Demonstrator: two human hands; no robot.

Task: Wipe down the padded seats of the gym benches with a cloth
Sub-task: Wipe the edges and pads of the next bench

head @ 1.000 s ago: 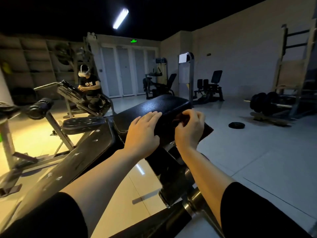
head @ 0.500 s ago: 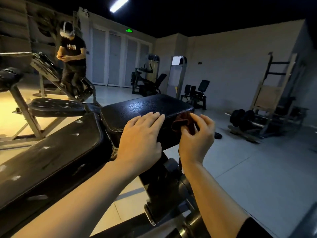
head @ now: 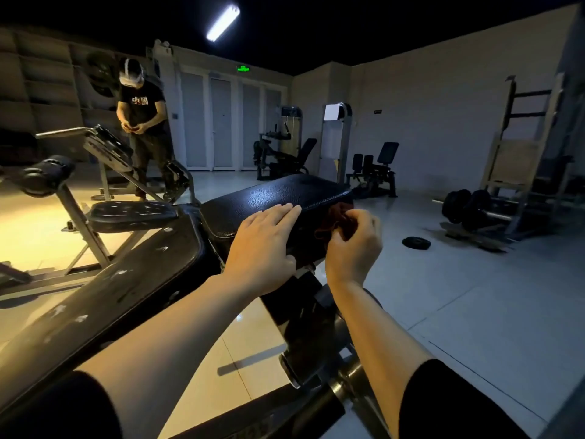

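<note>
A black padded seat (head: 285, 193) sits in the middle of the view, joined to a long worn black backrest pad (head: 104, 286) sloping down to the left. My left hand (head: 262, 248) rests flat on the seat's near edge with straight fingers. My right hand (head: 354, 245) grips a dark reddish cloth (head: 332, 223) against the seat's right side; most of the cloth is hidden by my fingers.
Another bench seat (head: 133, 213) with a roller pad (head: 44, 177) stands at the left. A person (head: 142, 128) stands behind it. A weight plate (head: 416, 243) lies on the floor at the right, near dumbbells (head: 468, 209) and a rack (head: 522, 147). Machines (head: 373, 172) line the far wall.
The view has tilted and shifted. My right hand has slid a little down the seat's right side with the cloth. My left hand stays flat on the seat.
</note>
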